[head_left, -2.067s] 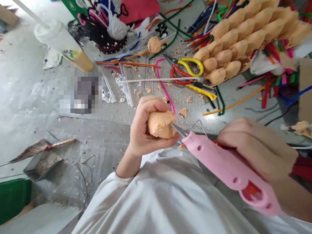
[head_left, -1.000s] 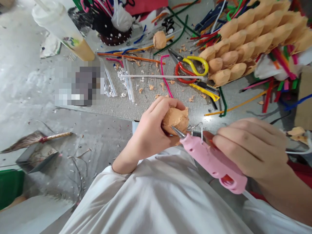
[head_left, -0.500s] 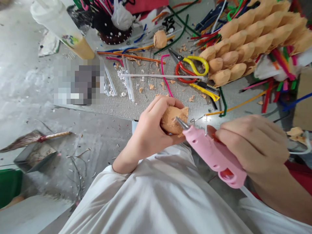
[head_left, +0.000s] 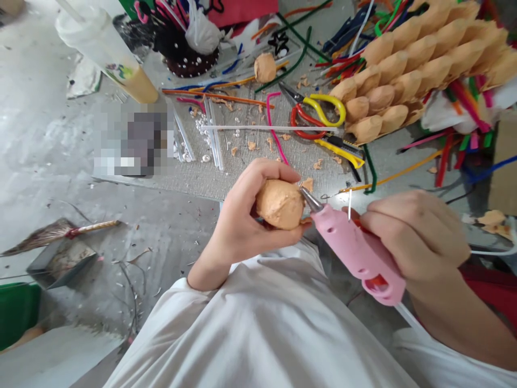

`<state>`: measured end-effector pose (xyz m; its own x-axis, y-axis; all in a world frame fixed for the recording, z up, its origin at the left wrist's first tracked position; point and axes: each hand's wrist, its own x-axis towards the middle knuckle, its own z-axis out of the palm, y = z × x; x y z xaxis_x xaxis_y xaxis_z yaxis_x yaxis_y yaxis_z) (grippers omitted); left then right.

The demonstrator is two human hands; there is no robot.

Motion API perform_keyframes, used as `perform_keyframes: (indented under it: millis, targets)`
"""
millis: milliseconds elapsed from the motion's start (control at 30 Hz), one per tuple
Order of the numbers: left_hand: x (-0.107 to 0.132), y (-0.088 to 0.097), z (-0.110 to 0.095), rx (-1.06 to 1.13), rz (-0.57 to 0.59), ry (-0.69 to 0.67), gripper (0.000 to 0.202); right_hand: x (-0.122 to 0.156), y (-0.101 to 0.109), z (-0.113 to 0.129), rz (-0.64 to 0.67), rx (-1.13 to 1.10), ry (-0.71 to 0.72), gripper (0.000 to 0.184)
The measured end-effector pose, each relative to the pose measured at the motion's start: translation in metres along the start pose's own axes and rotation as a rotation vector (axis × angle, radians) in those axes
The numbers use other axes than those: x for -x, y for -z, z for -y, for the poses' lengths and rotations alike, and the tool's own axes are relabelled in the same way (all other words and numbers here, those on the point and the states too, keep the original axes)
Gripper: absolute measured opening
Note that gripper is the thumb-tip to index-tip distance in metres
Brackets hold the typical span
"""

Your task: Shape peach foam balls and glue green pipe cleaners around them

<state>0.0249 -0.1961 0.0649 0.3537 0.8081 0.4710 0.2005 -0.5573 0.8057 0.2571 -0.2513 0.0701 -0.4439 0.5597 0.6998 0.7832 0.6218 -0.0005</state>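
A rounded, rough-surfaced tan lump is sitting in the left hand, whose fingers and thumb are curving round it. To the lump's right, the right hand is gripping a pink plastic glue gun with bent fingers; the tapered silver nozzle is pointing at the lump's edge.

tan rounded piece | rough surface | pink glue gun | slanted | nozzle at piece's edge

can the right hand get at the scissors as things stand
Probably not straight away: the right hand is holding the glue gun. The scissors themselves look fairly free, with just a white stick across part of them.
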Motion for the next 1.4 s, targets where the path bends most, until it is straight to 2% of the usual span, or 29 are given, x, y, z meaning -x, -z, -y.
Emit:
perform_keyframes:
  millis: [100, 167, 267, 367, 500, 600, 733, 800, 967, 1167, 1300, 1400]
  targets:
    - [0.0, 0.002, 0.01, 0.079, -0.077, -0.127, 0.049, 0.005, 0.0, -0.004, -0.069, -0.003, -0.026, 0.02]
    - [-0.002, 0.003, 0.017, 0.116, -0.087, -0.198, 0.054, 0.005, 0.0, -0.003, -0.102, -0.046, -0.015, 0.018]
    - [-0.006, 0.001, 0.026, 0.154, -0.086, -0.301, 0.064, 0.001, 0.002, 0.003, -0.076, -0.149, -0.008, 0.017]
    - [-0.009, -0.002, 0.035, 0.165, -0.129, -0.379, 0.073, -0.002, 0.004, 0.011, -0.069, -0.285, -0.144, 0.018]
    - [-0.005, -0.007, 0.042, 0.135, -0.122, -0.324, 0.08, -0.003, 0.01, 0.017, -0.046, -0.371, -0.346, 0.021]
    - [-0.003, -0.011, 0.044, 0.209, -0.098, -0.328, 0.083, -0.005, 0.015, 0.016, -0.031, -0.341, -0.403, 0.022]
    - [-0.005, -0.013, 0.048, 0.242, -0.094, -0.38, 0.084, -0.008, 0.02, 0.012, -0.085, -0.334, -0.315, 0.022]
    - [-0.006, -0.013, 0.052, 0.206, -0.087, -0.4, 0.087, -0.008, 0.021, 0.011, -0.058, -0.373, -0.318, 0.021]
    - [-0.002, -0.015, 0.056, 0.081, -0.069, -0.3, 0.078, -0.004, 0.023, 0.015, -0.005, -0.382, -0.322, 0.02]
    - [-0.001, -0.016, 0.048, 0.022, -0.146, -0.283, 0.063, -0.006, 0.025, 0.017, 0.037, -0.371, -0.328, 0.02]
    - [0.003, -0.015, 0.053, -0.05, -0.109, -0.289, 0.077, -0.009, 0.028, 0.014, 0.106, -0.41, -0.241, 0.022]
    - [0.005, -0.014, 0.054, -0.091, -0.11, -0.29, 0.079, -0.008, 0.028, 0.015, 0.075, -0.364, -0.283, 0.022]
